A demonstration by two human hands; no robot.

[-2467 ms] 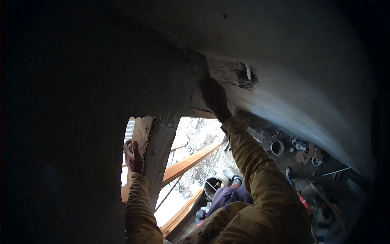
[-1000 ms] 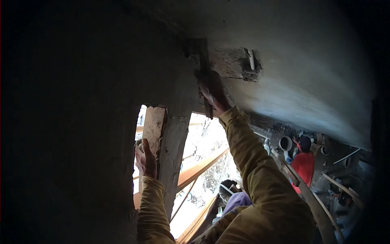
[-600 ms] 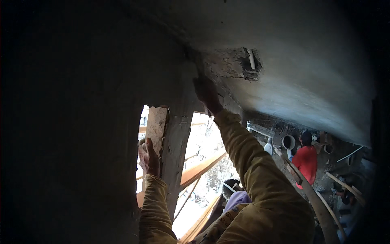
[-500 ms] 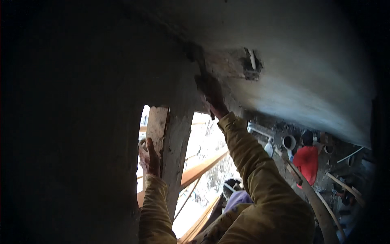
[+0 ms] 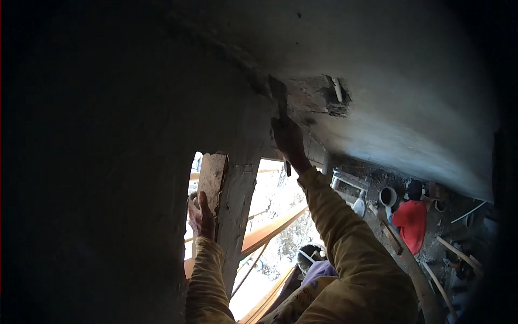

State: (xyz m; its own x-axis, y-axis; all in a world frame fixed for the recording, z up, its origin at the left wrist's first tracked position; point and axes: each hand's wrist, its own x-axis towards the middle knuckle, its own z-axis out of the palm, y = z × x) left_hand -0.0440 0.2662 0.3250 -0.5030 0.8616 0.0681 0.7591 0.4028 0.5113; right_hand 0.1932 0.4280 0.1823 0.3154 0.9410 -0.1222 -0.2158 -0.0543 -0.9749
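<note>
Grey plaster covers the curved wall surface (image 5: 410,92) that fills the upper part of the view; its far left and outer rim fall into deep shadow, where no detail can be read. A rough broken patch of bare masonry (image 5: 318,100) interrupts the plaster, with a short pale pipe stub (image 5: 336,89) set in it. Just left of this patch, the right hand (image 5: 288,139) is closed around the handle of a flat dark metal trowel (image 5: 279,97), whose blade points upward and lies against the wall at the patch's left edge. The blade is dim and its outline is hard to separate from the wall; the lower end of the handle shows below the wrist. Below and well left of the patch, the left hand (image 5: 200,216) grips the edge of a pale upright wall post (image 5: 229,216), fingers curled around it; how firmly it holds cannot be judged. Both forearms wear mustard-yellow sleeves (image 5: 345,243), cut off by the lower edge. Below and right of the patch, a person in a red shirt (image 5: 411,222) stands among rubble, beside a round grey bucket (image 5: 387,196); further items there are too small to identify
</note>
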